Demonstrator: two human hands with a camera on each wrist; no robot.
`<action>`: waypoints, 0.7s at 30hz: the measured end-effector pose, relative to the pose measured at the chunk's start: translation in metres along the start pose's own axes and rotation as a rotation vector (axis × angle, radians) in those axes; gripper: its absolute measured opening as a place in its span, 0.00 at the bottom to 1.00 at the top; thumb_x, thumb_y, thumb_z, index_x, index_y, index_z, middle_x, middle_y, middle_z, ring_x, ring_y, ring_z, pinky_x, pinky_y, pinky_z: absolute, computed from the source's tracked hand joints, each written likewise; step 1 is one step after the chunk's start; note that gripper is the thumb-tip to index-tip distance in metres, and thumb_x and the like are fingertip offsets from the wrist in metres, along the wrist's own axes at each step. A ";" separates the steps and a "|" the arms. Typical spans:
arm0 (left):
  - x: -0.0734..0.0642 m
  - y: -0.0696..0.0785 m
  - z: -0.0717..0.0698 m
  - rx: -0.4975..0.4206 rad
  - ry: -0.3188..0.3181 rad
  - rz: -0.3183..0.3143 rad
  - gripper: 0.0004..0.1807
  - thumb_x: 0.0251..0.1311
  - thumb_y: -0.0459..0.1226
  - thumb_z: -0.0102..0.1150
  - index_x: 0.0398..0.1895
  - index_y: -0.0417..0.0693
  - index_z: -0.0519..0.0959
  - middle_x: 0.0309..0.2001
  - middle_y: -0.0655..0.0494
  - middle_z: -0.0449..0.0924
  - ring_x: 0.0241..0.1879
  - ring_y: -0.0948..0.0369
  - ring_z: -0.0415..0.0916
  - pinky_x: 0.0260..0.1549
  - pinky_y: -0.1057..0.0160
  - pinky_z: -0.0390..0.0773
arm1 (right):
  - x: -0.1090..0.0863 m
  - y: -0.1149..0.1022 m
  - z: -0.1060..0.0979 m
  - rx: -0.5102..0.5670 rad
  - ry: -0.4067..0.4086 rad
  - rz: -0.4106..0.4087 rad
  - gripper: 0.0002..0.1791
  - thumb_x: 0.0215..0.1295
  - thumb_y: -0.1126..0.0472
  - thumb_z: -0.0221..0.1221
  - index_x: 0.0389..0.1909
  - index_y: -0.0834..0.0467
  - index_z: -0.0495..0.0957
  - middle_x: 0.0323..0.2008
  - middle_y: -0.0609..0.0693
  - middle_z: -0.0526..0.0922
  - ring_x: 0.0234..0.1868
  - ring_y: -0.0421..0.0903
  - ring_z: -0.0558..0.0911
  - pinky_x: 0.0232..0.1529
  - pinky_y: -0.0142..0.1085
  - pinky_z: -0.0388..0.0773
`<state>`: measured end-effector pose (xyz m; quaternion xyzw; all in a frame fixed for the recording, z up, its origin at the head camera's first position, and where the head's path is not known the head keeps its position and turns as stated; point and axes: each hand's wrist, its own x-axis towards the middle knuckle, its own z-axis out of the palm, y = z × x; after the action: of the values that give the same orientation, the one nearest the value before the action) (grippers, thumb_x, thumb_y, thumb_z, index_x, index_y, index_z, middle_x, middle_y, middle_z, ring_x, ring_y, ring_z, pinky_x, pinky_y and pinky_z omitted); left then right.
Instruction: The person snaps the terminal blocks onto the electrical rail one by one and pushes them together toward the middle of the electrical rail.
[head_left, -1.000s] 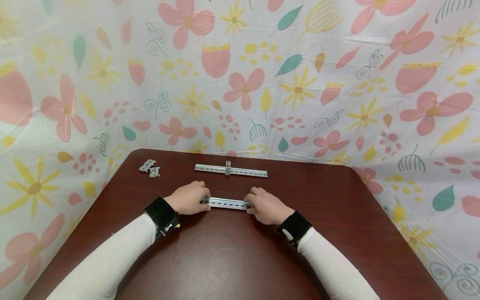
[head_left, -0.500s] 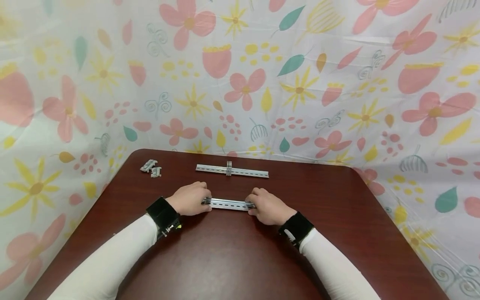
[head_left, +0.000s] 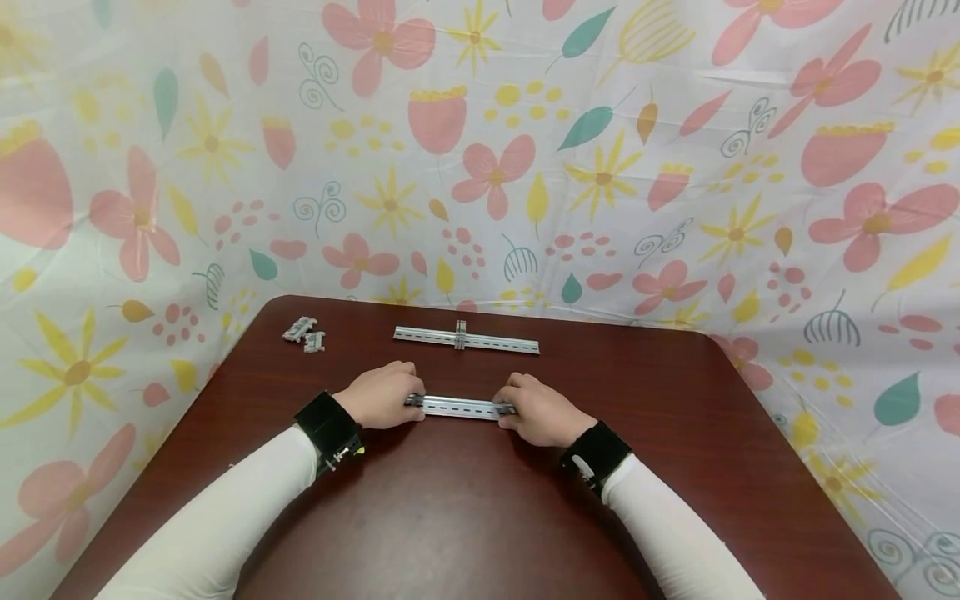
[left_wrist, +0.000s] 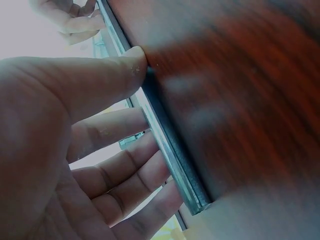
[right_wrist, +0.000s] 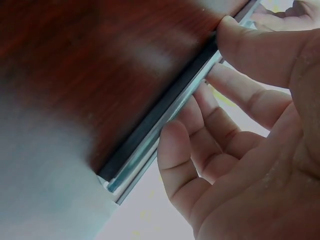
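A slotted silver DIN rail (head_left: 461, 407) lies crosswise on the table, low against the wood. My left hand (head_left: 384, 396) pinches its left part, thumb on the near edge and fingers along the far edge. In the left wrist view the rail (left_wrist: 172, 155) runs on past the fingers to its bare end. At the other side my right hand (head_left: 542, 411) grips the rail the same way; the right wrist view shows the rail's end (right_wrist: 112, 182) sticking out beyond the little finger. Both ends are partly covered by the hands in the head view.
Behind the hands lies a second DIN rail (head_left: 498, 343) with upright terminal blocks (head_left: 461, 335) clipped near its middle. Several loose grey terminal blocks (head_left: 300, 328) sit at the back left of the brown table (head_left: 450, 517). A flowered curtain (head_left: 480, 233) hangs behind the table.
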<state>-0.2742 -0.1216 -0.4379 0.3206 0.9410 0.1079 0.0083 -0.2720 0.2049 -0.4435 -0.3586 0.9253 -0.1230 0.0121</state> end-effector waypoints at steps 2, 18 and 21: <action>0.000 0.000 0.000 0.001 0.000 0.000 0.10 0.69 0.46 0.79 0.45 0.52 0.92 0.38 0.60 0.74 0.42 0.58 0.72 0.40 0.56 0.80 | 0.001 0.000 0.000 0.001 0.003 0.000 0.16 0.74 0.60 0.74 0.58 0.59 0.88 0.46 0.49 0.79 0.48 0.47 0.78 0.50 0.42 0.82; 0.002 -0.021 -0.004 -0.064 -0.012 -0.030 0.15 0.72 0.50 0.75 0.53 0.53 0.93 0.46 0.60 0.82 0.49 0.58 0.80 0.49 0.54 0.84 | 0.002 0.001 0.000 -0.002 0.007 0.019 0.17 0.74 0.60 0.75 0.59 0.59 0.89 0.45 0.49 0.79 0.47 0.47 0.76 0.48 0.42 0.80; -0.001 -0.034 -0.007 -0.079 0.005 -0.066 0.16 0.73 0.50 0.74 0.56 0.52 0.92 0.47 0.58 0.82 0.51 0.56 0.80 0.51 0.52 0.84 | 0.001 0.001 0.001 -0.004 0.012 0.015 0.16 0.74 0.60 0.75 0.59 0.59 0.89 0.45 0.49 0.79 0.46 0.47 0.76 0.47 0.42 0.80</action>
<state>-0.2949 -0.1496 -0.4385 0.2886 0.9461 0.1452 0.0223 -0.2735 0.2047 -0.4443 -0.3507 0.9283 -0.1233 0.0068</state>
